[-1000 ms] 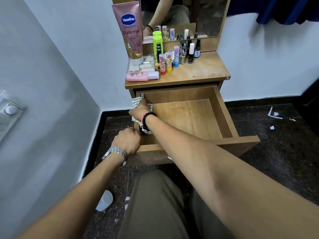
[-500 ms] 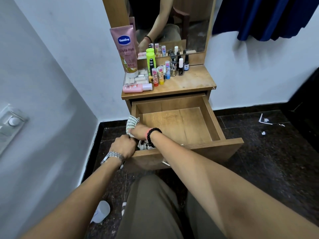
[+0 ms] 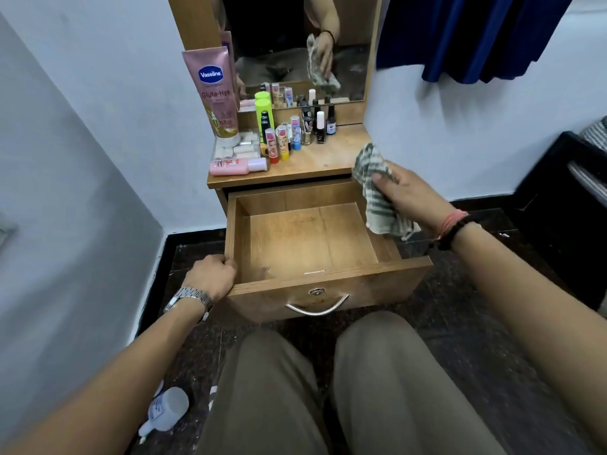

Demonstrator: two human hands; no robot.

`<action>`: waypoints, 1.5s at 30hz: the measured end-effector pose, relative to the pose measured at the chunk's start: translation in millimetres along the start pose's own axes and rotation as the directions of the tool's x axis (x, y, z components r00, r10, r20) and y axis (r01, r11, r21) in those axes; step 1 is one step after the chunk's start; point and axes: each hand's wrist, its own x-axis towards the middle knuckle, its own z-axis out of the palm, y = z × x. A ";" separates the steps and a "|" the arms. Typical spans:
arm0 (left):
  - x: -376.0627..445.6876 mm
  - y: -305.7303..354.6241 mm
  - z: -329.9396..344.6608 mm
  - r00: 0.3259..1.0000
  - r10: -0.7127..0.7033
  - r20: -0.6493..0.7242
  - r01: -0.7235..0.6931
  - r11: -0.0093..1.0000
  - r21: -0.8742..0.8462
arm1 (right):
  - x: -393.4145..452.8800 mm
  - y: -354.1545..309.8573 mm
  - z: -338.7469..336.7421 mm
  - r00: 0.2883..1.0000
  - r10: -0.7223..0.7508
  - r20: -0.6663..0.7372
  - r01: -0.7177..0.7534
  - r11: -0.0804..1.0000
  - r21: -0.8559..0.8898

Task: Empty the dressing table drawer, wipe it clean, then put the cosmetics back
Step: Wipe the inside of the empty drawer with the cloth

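The drawer [image 3: 308, 238] stands open and empty. The left hand [image 3: 212, 277] grips its front left corner; the right hand [image 3: 410, 198] clutches the cloth [image 3: 374, 192] above the right wall. The cosmetics [image 3: 282, 139] wait on the desk [image 3: 328, 159]. Recommended: steady the drawer, wipe the corners, then restock.

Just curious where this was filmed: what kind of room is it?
Probably a bedroom corner at home: a small wooden dressing table with a mirror, cosmetics lined up on top, and a curtain.
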 end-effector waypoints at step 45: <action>3.9 -7.2 3.6 0.998 0.020 -0.055 -0.020 1.000 -0.003 | -67.4 -8.2 178.6 0.869 -0.245 0.429 0.494 0.475 -0.728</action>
